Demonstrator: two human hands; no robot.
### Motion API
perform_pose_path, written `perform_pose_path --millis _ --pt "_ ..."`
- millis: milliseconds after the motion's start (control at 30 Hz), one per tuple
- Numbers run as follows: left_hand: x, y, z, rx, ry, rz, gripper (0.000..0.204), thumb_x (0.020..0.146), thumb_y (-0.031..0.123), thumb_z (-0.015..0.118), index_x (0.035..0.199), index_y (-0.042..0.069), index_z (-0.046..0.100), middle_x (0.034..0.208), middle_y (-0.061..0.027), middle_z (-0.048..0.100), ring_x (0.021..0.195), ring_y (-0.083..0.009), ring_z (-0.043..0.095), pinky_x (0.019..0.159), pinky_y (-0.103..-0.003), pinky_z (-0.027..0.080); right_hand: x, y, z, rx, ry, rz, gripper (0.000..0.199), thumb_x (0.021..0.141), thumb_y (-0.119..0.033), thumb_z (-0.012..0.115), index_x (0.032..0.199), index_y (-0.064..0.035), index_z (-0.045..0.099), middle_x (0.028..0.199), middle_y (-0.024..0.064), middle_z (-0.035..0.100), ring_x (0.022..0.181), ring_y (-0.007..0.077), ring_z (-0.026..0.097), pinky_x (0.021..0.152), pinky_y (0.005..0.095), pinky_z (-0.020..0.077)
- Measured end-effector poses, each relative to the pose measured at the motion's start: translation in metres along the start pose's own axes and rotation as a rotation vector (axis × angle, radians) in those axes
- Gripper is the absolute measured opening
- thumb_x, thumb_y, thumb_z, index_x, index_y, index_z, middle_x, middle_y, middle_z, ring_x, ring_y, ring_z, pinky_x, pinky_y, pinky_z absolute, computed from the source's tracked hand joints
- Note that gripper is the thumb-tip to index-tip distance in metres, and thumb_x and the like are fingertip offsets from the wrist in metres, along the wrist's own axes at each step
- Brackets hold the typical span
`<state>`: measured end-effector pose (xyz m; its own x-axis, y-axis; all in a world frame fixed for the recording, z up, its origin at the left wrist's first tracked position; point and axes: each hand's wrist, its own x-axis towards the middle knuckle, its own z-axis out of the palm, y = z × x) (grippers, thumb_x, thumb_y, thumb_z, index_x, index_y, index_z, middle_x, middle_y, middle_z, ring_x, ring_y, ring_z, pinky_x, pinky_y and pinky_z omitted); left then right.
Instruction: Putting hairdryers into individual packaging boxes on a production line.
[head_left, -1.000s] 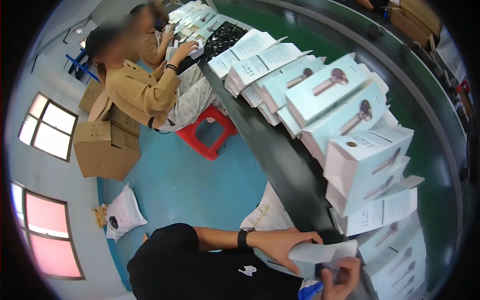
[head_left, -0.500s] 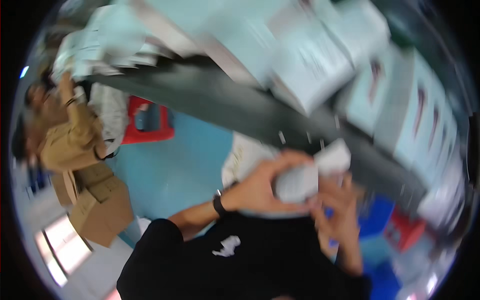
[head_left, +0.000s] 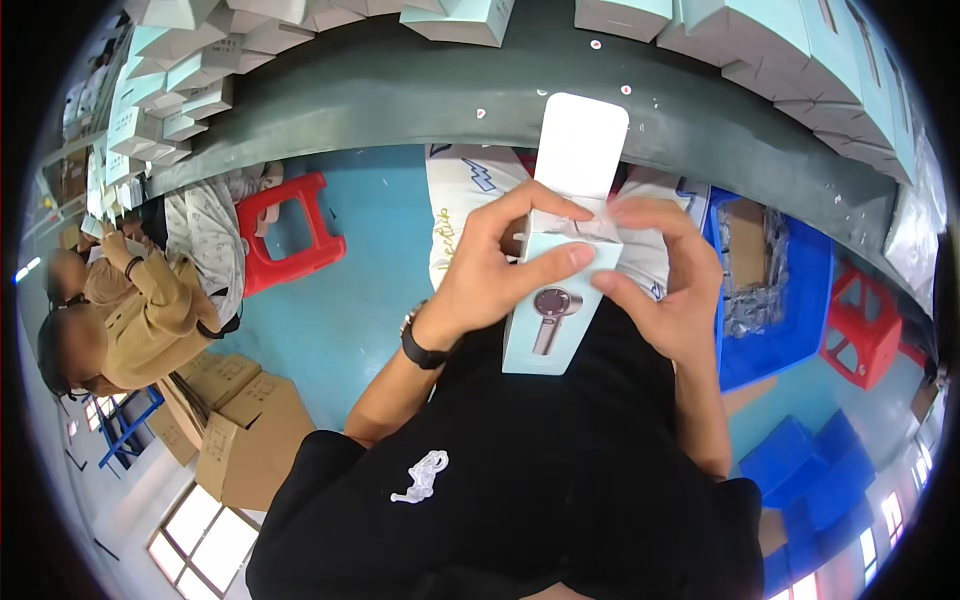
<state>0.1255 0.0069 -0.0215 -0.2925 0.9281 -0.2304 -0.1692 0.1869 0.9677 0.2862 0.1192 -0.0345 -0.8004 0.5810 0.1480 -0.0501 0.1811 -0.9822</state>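
A tall pale blue box [head_left: 530, 335], printed with a picture of a round-headed handheld device, stands upright in front of my chest. Its white lid flap [head_left: 580, 145] is up, pointing away from me. My left hand [head_left: 490, 260] wraps the upper left part, thumb across the front and fingers at the far side. With my right hand [head_left: 665, 275] I grip the upper right edge; the thumb presses on the front and the slightly blurred forefinger is at the mouth. Crumpled translucent wrapping [head_left: 572, 225] shows in the mouth; what lies below is hidden.
Beyond me runs a dark green worktable [head_left: 380, 110] with pale blue boxes [head_left: 460, 20] along it. A blue bin [head_left: 775, 350] holding wrapped items stands at right, near a red stool [head_left: 865, 325]. At left are another red stool [head_left: 290, 265], cartons [head_left: 255, 440] and seated co-workers.
My head view has shifted and steadied. The box now stands upright with its printed front toward me, and my right hand has moved up to its open top.
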Motion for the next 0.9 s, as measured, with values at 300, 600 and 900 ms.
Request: perform_pose_path --millis 300,600,900 --pt "0.02 0.014 0.01 -0.205 0.119 -0.147 0.013 0.083 0.007 0.066 0.083 0.003 0.053 0.083 -0.003 0.058 0.075 -0.0071 0.052 0.064 -0.021 0.041 0.029 0.004 0.017 0.772 0.131 0.255 0.101 0.066 -0.009 0.081 0.144 -0.0036 0.018 0.135 0.0162 0.042 0.119 0.0255 0.049 0.096 0.0387 0.0431" --pt "0.012 0.008 -0.014 0.076 0.149 0.297 0.057 0.086 0.016 0.062 0.128 0.009 0.025 0.129 -0.0166 0.036 0.121 -0.0264 0.039 0.099 -0.039 0.034 0.06 -0.005 0.036 0.403 -0.03 0.013 0.029 0.076 -0.005 0.071 0.099 -0.0022 0.053 0.111 0.014 0.054 0.112 0.0267 0.051 0.094 0.0368 0.0395" --pt "-0.009 0.018 0.012 0.118 -0.01 0.238 0.063 0.086 0.023 0.054 0.139 0.002 0.027 0.139 -0.0206 0.029 0.129 -0.0325 0.034 0.107 -0.039 0.026 0.022 -0.022 0.026 0.375 0.198 0.17 0.016 0.082 -0.007 0.063 0.095 -0.0011 0.056 0.107 0.0151 0.057 0.108 0.0255 0.052 0.095 0.0368 0.0396"
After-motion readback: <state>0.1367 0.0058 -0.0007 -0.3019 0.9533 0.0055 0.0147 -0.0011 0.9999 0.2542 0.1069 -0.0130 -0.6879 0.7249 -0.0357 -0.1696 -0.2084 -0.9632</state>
